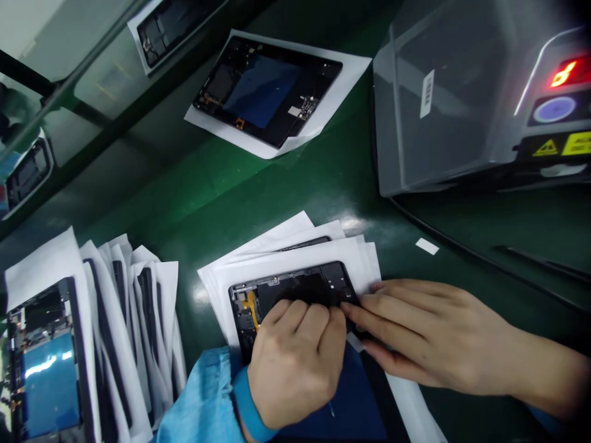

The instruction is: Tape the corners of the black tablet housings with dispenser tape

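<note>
The open device [300, 286] is in front of you at the lower middle, lying flat on a small pile of white sheets [332, 252] upon the green table [221, 203]. Its inner side is facing up, with an orange flex part [252, 307] near the upper left corner and a blue film [357, 397] on its lower portion.

Your left hand [298, 363] is curled like a fist above the middle of the device; whether its fingers hold something, I cannot tell. Your right hand [429, 335] comes from the right, its fingers extended and their tips at the device's right edge. A small pale strip [354, 342] shows near the tip of your right thumb, but I cannot tell if it is pinched.

To the left of your hands, a row of devices with paper between them [133, 326] leans together. Further away, another open device [265, 92] lies on its own white paper. At the upper right stands a grey machine [438, 123] with a red lit display [570, 72]. In front of it are a little white label [427, 246] and a black cable [462, 246].
</note>
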